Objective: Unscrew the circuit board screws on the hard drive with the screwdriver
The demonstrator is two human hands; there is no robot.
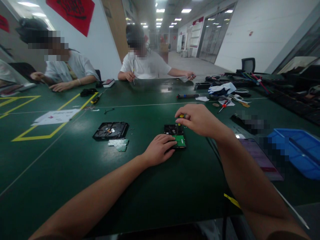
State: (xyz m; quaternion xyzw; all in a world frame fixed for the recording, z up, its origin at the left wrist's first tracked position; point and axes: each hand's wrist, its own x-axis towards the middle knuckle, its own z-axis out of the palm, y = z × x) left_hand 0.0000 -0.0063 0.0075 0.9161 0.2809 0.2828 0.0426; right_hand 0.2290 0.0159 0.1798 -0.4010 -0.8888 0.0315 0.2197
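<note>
Hard drive (171,130) lies on the green worktop (135,190) before you; your left hand (158,150) rests over its left side, fingers slightly spread onto the green circuit board (181,141), and your right hand (200,120) pinches a yellow-handled screwdriver (182,116) above it.

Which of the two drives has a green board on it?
The drive touched by the left hand; beside the other drive lies a loose board.

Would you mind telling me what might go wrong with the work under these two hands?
The yellow-handled screwdriver in the right hand might slip and scratch the green board, or jab the left hand resting on it. The tiny loose pieces near the black drive on the left could get knocked away and lost.
</note>
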